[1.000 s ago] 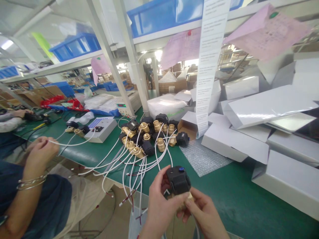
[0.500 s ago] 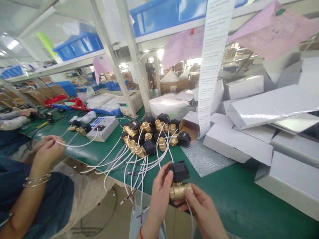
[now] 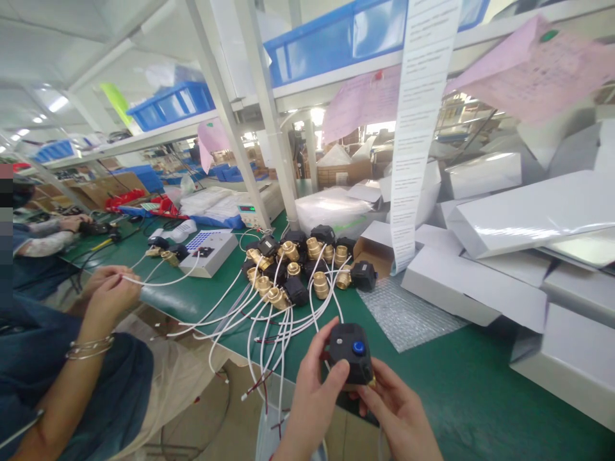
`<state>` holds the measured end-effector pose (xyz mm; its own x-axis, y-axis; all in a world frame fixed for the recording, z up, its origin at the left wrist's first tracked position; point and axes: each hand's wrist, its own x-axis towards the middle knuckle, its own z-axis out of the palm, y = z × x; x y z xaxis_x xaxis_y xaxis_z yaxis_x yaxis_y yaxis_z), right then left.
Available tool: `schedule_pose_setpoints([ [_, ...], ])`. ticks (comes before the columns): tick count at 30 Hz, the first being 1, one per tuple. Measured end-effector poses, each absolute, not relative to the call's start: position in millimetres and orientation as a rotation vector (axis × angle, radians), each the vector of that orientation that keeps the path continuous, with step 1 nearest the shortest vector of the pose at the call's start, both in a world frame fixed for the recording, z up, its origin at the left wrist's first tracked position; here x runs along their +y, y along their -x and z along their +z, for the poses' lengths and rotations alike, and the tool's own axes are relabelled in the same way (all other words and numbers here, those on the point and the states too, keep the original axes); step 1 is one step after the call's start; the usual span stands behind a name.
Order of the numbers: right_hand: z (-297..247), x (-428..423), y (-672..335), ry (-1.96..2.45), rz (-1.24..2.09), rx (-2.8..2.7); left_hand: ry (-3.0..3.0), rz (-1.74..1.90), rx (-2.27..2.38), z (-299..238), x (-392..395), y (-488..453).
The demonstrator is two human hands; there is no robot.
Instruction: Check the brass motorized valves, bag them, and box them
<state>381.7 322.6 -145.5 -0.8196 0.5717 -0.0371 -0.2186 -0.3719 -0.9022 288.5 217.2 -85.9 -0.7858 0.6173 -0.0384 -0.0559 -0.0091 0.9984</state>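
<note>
Between my two hands, over the table's front edge, is a motorized ball valve (image 3: 350, 351) with its black actuator housing facing me. A blue round knob and a small screw show on that face. My left hand (image 3: 314, 384) grips the housing's left side, thumb across the lower front. My right hand (image 3: 391, 400) is closed on the lower right, where a sliver of brass shows; the rest of the brass body is hidden. Beyond my hands lies a pile of similar brass valves (image 3: 288, 275), their white cables (image 3: 269, 333) trailing over the edge.
White cartons (image 3: 461, 282) are heaped at the right beside bubble wrap (image 3: 408, 314). At the left a co-worker's hands (image 3: 113, 291) hold a white cable running to a grey control box (image 3: 210, 253). Blue bins (image 3: 336, 38) stand on the shelf above, with a paper strip (image 3: 423, 128) hanging down.
The valve has been turned in my hands: its brass body faced me before, now the black housing with the blue knob does. The whole view has shifted slightly.
</note>
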Motion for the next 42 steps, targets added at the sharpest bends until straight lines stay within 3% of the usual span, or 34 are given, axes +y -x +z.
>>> schedule_pose_setpoints([
  [7, -155.1, 336.1, -382.0, 0.136, 1.972, -1.552, -0.844, 1.78, 1.898, -75.0, 202.2, -299.0],
  [13, -113.9, 342.5, -383.3, 0.049, 1.073, -2.053, -0.584, 1.832, 2.024, -75.0, 194.2, -305.2],
  [16, -100.2, 341.1, -384.2, -0.088, 0.829, -2.129, -0.424, 1.813, 2.152, -74.3, 200.7, -305.5],
  [19, -89.3, 341.3, -388.3, -0.157, 0.921, -2.213, -0.264, 1.932, 2.192, -76.4, 205.0, -303.2],
  [24, -61.2, 349.9, -398.0, -0.123, 1.186, -2.225, 0.089, 2.188, 1.51, -79.1, 202.1, -302.0],
  [34, -54.1, 349.3, -387.9, 0.008, 1.173, -2.131, 0.434, 2.12, 0.573, -80.9, 189.0, -300.4],
  [38, -63.8, 343.4, -389.7, -0.02, 1.156, -2.135, 0.334, 2.133, 0.441, -78.1, 186.5, -301.9],
  [42, -95.1, 329.5, -397.2, -0.119, 1.093, -2.24, 0.365, 2.251, 0.661, -70.0, 189.2, -301.8],
])
